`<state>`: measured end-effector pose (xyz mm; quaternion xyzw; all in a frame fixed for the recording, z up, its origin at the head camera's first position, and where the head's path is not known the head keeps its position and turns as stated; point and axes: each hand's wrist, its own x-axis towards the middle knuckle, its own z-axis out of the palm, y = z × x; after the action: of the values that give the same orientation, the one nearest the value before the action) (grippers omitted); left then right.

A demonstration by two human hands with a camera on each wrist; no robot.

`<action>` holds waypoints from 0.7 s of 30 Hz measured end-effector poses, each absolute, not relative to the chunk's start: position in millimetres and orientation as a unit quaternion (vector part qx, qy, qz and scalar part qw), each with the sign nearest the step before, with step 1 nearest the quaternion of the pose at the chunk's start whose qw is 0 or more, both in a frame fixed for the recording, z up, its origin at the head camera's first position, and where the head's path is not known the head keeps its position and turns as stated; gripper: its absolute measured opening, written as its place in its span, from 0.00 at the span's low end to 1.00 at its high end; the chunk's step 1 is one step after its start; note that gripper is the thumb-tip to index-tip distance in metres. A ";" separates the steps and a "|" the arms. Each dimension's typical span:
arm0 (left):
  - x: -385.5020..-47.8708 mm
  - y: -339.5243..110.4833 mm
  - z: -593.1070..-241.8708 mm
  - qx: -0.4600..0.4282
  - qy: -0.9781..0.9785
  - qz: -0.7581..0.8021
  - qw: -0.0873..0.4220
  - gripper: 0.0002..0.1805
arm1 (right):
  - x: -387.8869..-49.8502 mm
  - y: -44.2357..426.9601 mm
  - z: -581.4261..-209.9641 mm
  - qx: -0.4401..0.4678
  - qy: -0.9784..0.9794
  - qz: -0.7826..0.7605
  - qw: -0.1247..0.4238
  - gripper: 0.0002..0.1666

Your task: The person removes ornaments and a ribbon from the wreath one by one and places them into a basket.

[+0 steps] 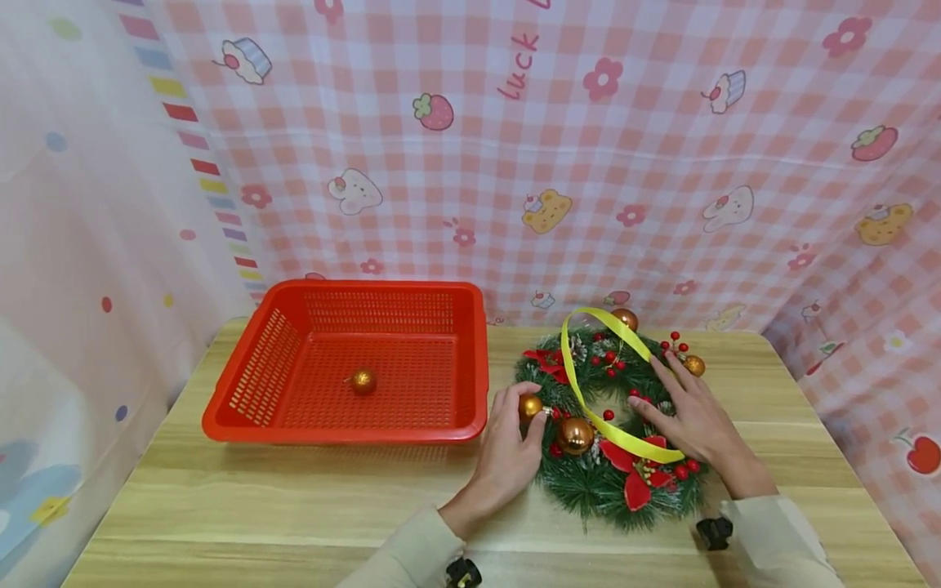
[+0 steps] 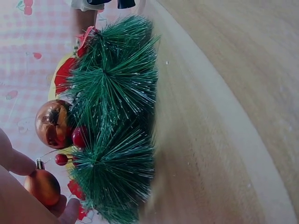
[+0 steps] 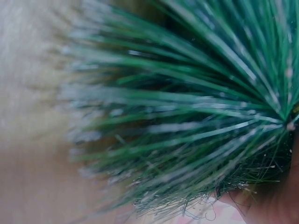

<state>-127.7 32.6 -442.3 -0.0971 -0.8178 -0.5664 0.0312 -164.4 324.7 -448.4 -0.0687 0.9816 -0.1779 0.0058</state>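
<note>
On the right part of the table lies a green pine wreath point(image 1: 581, 490) with red flowers, red berries and copper and gold baubles. My left hand point(image 1: 507, 449) is at its left side and holds a small gold bauble point(image 1: 531, 407) between thumb and fingers; the bauble's metal cap shows in the left wrist view. Beside it is a larger shiny copper bauble point(image 1: 575, 436). My right hand point(image 1: 694, 420) rests on the wreath's right side with fingers spread, by a yellow ribbon point(image 1: 570, 359) looped over the wreath. Needles fill the right wrist view and mostly hide that hand.
A red plastic basket point(image 1: 474, 367) stands left of the wreath, with one gold bauble point(image 1: 363, 381) inside. Both are on a wooden table point(image 1: 294, 506). A pink checked curtain point(image 1: 470, 163) hangs right behind the table.
</note>
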 end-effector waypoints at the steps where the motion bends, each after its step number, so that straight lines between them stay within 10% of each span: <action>1: -127.6 32.4 -441.9 -0.099 -0.817 -0.568 0.032 0.19 | -164.4 324.6 -448.4 -0.069 0.982 -0.178 0.006 0.51; 21: -128.5 28.6 -427.3 -0.132 -0.794 -0.591 0.045 0.19 | -164.2 324.4 -448.2 -0.070 0.981 -0.180 0.006 0.51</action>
<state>-128.5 28.6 -427.3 -0.1317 -0.7944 -0.5912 0.0447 -164.2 324.4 -448.2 -0.0699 0.9812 -0.1800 0.0060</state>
